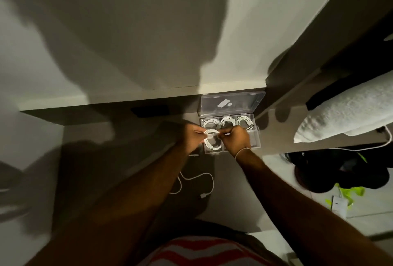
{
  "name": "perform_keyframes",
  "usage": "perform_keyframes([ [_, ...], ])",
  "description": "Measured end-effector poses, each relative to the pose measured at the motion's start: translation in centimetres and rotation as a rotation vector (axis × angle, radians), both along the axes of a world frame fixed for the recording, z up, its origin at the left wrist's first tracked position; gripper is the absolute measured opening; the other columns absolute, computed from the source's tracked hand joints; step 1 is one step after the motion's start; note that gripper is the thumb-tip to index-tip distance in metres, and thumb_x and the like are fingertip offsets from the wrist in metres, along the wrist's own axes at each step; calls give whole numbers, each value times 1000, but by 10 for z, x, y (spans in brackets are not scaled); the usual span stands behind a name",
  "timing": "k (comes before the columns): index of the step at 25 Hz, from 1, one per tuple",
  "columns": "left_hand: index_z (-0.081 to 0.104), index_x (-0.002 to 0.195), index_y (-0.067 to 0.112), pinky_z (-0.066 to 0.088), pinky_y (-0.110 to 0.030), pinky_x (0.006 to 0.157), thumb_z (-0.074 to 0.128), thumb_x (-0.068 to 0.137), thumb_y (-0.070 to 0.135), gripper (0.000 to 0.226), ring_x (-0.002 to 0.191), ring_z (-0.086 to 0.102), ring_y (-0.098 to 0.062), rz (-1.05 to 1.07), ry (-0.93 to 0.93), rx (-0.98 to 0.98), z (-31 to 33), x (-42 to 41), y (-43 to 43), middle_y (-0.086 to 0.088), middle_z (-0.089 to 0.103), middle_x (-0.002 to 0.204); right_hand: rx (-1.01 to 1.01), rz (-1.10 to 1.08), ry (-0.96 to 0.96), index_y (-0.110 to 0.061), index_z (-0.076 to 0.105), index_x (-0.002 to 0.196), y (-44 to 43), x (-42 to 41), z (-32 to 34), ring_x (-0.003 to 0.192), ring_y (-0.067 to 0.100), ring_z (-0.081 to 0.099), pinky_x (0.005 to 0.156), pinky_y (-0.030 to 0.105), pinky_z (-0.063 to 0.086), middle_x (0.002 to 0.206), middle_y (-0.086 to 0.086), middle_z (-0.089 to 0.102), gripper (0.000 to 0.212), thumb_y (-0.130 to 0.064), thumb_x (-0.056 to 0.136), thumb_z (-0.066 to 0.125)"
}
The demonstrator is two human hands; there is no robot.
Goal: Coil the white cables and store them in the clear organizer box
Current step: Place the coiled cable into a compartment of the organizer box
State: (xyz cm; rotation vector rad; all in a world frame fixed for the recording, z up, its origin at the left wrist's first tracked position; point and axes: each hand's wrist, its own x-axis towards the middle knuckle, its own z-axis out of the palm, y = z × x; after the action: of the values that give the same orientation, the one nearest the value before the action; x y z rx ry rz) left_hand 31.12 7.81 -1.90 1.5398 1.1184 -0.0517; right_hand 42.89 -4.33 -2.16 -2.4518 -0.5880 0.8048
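Both hands are working together over the clear organizer box [230, 131], the left hand [192, 138] and right hand [235, 141] each pinching a side of one coiled white cable [211, 138] and holding it over the near-left compartment. Three more coils [227, 122] are sitting in the far row, under the propped-open lid [231, 102]. Another loose white cable [196, 182] is lying uncoiled on the dark desk [127, 159], nearer the person.

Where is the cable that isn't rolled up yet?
The loose white cable lies on the dark surface between the person's forearms, nearer the camera than the clear organizer box.
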Motion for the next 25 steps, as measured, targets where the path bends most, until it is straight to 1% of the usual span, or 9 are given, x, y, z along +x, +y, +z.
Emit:
perform_keyframes([
  [3,72,114,-20,60,-50,86,74,90,-13,25,84,66,-31,-88,9,78,-12,2,7,-41,73,106,9,-10,32,-17,85,106,4,1,-14,109,28,75,96,27,53,111,9,83,18,-20,89,79],
  [6,77,102,-17,60,-43,82,77,89,-8,15,79,69,-32,-176,24,135,-20,-1,10,-36,76,97,-80,62,-51,-24,83,107,2,-4,-20,105,28,76,91,30,57,110,4,82,20,-34,91,75],
  [9,77,96,-17,59,-45,86,75,91,-7,11,89,73,-47,-298,48,162,-25,2,11,-37,75,96,-31,-85,-36,-21,83,98,-6,-12,-23,98,31,77,88,37,62,101,7,83,18,-34,87,79],
  [11,79,95,-15,56,-40,85,74,92,-5,11,92,73,-47,-393,43,201,-28,3,11,-35,75,95,3,-107,-43,-16,83,95,-11,-16,-28,96,32,77,88,37,60,98,11,83,20,-33,85,82],
  [13,82,99,-6,53,-35,89,74,95,3,14,100,72,-39,-458,76,258,-26,4,11,-27,78,101,17,-90,-22,-8,81,96,-14,-16,-30,95,34,76,88,38,60,98,15,81,24,-30,86,82],
  [15,84,103,6,52,-32,94,70,97,12,16,110,70,-29,-413,151,304,-28,7,9,-15,78,112,18,-24,-15,-3,79,96,-13,-18,-31,95,37,75,87,45,60,100,20,78,31,-33,92,76],
  [18,75,124,11,43,-31,108,52,109,22,29,125,61,-25,-382,135,335,-33,5,1,-9,69,131,-59,158,-140,-10,80,98,-15,-26,-30,94,35,71,81,43,59,108,17,72,42,-45,102,58],
  [22,72,116,-3,46,-38,103,55,110,17,27,113,65,-33,-482,61,444,-41,-3,-5,-20,70,119,-152,157,-131,-9,78,103,-11,-21,-30,98,38,72,80,39,56,108,18,74,42,-47,101,59],
  [25,72,108,-8,49,-46,95,54,107,11,26,106,65,-40,-547,122,557,-42,-1,-6,-24,70,114,-343,217,-255,-14,78,102,-1,-18,-27,97,36,76,79,35,57,103,13,79,42,-51,97,59],
])
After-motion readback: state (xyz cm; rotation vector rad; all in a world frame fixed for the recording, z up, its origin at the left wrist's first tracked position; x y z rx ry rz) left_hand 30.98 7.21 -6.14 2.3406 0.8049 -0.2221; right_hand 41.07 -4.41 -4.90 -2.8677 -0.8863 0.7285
